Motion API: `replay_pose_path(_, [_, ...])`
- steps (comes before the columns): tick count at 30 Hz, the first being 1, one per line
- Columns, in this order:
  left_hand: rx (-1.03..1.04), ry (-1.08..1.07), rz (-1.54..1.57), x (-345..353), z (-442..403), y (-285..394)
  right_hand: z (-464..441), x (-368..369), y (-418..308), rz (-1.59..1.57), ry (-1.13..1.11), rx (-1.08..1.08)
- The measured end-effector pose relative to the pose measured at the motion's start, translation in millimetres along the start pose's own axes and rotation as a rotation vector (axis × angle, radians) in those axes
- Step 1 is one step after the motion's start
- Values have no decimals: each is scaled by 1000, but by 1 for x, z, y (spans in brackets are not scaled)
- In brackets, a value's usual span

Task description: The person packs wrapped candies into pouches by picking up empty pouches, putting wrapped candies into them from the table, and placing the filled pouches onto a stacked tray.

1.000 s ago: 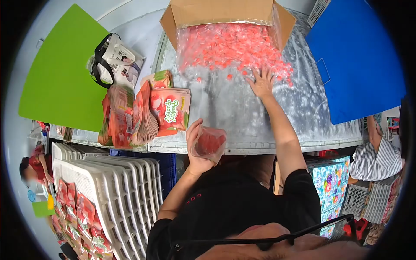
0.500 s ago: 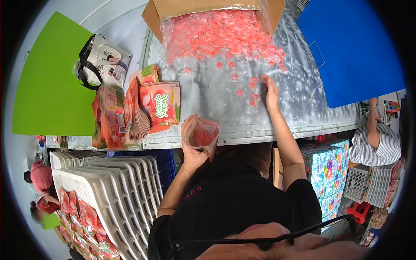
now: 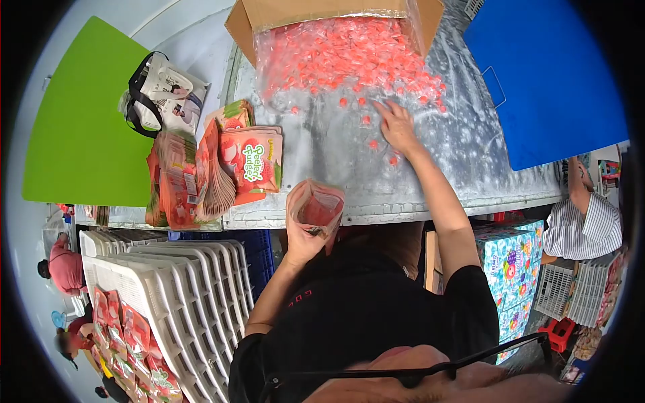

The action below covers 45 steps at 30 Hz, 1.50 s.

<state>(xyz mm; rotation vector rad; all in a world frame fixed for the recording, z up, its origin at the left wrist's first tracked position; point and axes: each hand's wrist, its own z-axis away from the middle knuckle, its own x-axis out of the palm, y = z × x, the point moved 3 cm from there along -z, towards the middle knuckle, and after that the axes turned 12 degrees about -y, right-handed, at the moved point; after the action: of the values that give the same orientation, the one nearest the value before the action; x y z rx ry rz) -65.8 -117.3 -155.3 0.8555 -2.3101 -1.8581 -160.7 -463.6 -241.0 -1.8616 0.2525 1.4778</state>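
Note:
My left hand (image 3: 300,236) grips an opened pouch (image 3: 321,209) at the table's front edge, its mouth facing up. Over the metal table (image 3: 322,161), my right hand (image 3: 398,127) has its fingers spread beside a few loose red candies (image 3: 373,144); whether a candy lies under the fingers is hidden. Behind it, a large pile of wrapped red candies (image 3: 349,54) spills on clear plastic from a cardboard box (image 3: 322,15). Left of the pouch lie stacks of flat printed pouches (image 3: 252,158).
A white bag with black straps (image 3: 168,94) lies by a green board (image 3: 87,121). A blue board (image 3: 544,80) is at the right. White trays (image 3: 168,289) stand at the lower left, printed boxes (image 3: 510,269) at the lower right. Other people (image 3: 583,225) are at both sides.
Several loose candies have come nearer the table's front edge than the pile. My right hand left the pile, moved forward, then went back left among them. My left hand still holds the pouch.

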Motion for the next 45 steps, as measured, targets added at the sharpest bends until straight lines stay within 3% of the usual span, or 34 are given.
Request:
replay_pose_path(4, [-23,-21,28,0,3,-2,-38,3,-18,175,-178,-24])
replay_pose_path(8, [-36,13,27,0,9,-6,-40,2,-9,160,-246,-16])
replay_pose_path(11, [-77,61,47,-1,17,-12,-16,6,23,105,-76,-71])
replay_pose_path(13, [-37,-11,4,-2,14,-9,7,0,42,-42,160,-127])
replay_pose_path(16, [-18,-58,9,1,8,-11,45,-9,56,-51,229,-54])
replay_pose_path(22, [-27,-64,5,9,5,-17,88,-18,24,-94,79,17])
replay_pose_path(24, [-21,-79,3,11,4,-14,91,-21,-17,138,-20,33])
replay_pose_path(28, [30,-66,-83,8,-3,2,84,6,-35,231,-99,21])
replay_pose_path(33, [66,-34,-132,3,-11,10,83,8,-52,48,54,-74])
replay_pose_path(40, [104,-39,-134,3,-15,5,78,28,-57,22,35,-264])
replay_pose_path(43, [182,-34,-209,1,-21,13,85,28,-52,29,140,-325])
replay_pose_path(45, [198,-9,-191,3,-24,18,84,22,-45,-158,236,-324])
